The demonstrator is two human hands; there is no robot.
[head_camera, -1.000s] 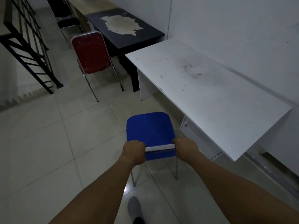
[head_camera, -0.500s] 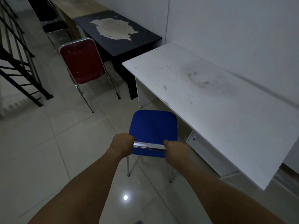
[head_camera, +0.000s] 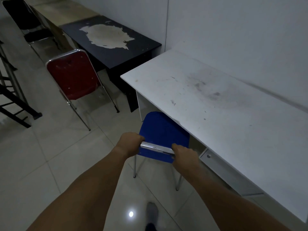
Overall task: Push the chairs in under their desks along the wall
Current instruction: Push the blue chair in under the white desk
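Note:
A blue chair (head_camera: pixel 160 130) with a chrome top rail stands at the front edge of the white desk (head_camera: pixel 216 104); its seat's far right corner is tucked under the desktop. My left hand (head_camera: pixel 130 141) grips the left end of the rail and my right hand (head_camera: pixel 184 153) grips the right end. Farther along the wall a red chair (head_camera: pixel 73 77) stands pulled out from the black desk (head_camera: pixel 110 40), whose top has a large worn patch. A black chair (head_camera: pixel 28 22) sits beyond it beside a wooden desk (head_camera: pixel 71 13).
A black metal stair railing (head_camera: pixel 11 97) stands at the left over the tiled floor. A white drawer unit (head_camera: pixel 221 165) hangs under the white desk to the right of the blue chair. My socked foot (head_camera: pixel 152 212) is on the floor below.
I have pushed the blue chair forward and to the right, so its seat now slips partly under the white desk. The view has moved closer to the desks.

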